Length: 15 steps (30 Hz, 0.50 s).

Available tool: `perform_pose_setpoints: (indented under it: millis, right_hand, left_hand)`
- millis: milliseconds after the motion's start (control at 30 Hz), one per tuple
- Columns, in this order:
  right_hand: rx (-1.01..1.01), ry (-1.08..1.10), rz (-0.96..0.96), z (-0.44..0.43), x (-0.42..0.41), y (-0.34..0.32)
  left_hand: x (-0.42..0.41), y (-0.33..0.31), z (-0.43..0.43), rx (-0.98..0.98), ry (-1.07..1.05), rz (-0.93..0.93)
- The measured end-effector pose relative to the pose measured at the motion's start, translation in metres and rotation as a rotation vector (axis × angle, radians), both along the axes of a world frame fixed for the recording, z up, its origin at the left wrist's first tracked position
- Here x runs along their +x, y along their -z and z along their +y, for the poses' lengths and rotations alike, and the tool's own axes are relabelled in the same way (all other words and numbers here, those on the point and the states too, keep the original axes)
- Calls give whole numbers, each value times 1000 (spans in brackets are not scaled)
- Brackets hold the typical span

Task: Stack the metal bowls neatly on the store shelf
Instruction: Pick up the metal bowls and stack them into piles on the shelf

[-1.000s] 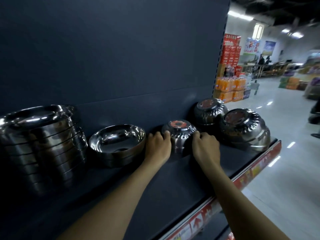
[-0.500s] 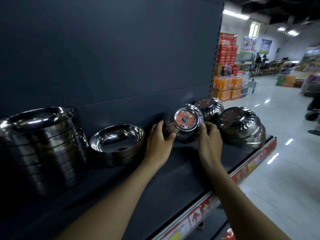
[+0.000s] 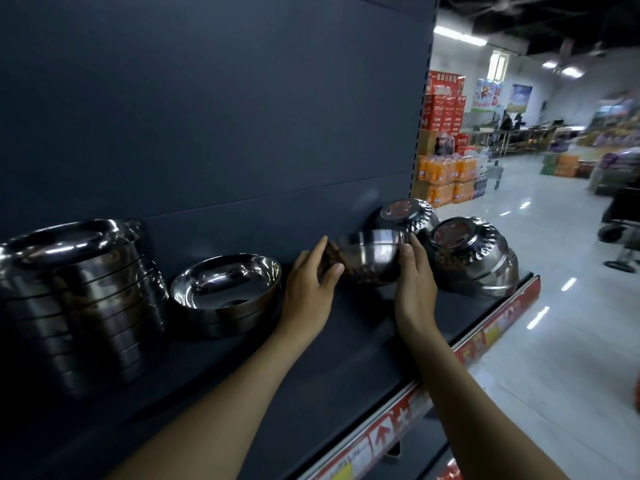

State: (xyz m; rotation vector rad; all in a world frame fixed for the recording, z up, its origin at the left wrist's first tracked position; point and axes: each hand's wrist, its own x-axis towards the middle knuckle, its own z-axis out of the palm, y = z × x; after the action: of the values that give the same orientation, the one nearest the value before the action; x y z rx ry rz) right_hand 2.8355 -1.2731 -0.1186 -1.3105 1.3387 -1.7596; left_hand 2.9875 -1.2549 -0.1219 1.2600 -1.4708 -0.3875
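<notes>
Between my two hands is a small metal bowl (image 3: 367,256), turned rim-up just above the dark shelf (image 3: 346,344). My left hand (image 3: 310,282) grips its left side and my right hand (image 3: 415,282) its right side. To the left sits a short stack of wide open bowls (image 3: 225,289), and further left a tall stack of wide bowls (image 3: 79,292). Right of my hands stand two upside-down patterned bowl stacks: one at the back (image 3: 407,216), one near the shelf's right end (image 3: 472,258).
The shelf's dark back panel (image 3: 214,116) rises right behind the bowls. A red price strip (image 3: 408,420) runs along the shelf's front edge. Beyond the shelf end lie a shiny aisle floor (image 3: 554,306), orange drink packs (image 3: 446,178) and red boxes (image 3: 445,109).
Both hands lifted the small bowl from its upside-down place on the shelf and turned it over; its labelled base faced me half a second ago, and now it is rim-up.
</notes>
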Motion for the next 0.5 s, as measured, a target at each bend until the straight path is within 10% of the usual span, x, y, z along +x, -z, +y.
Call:
perform_pose_setpoints:
  millis: [500]
  right_hand:
    - [138, 47, -99, 3, -1, -4]
  left_hand:
    - [4, 5, -10, 162, 29, 66]
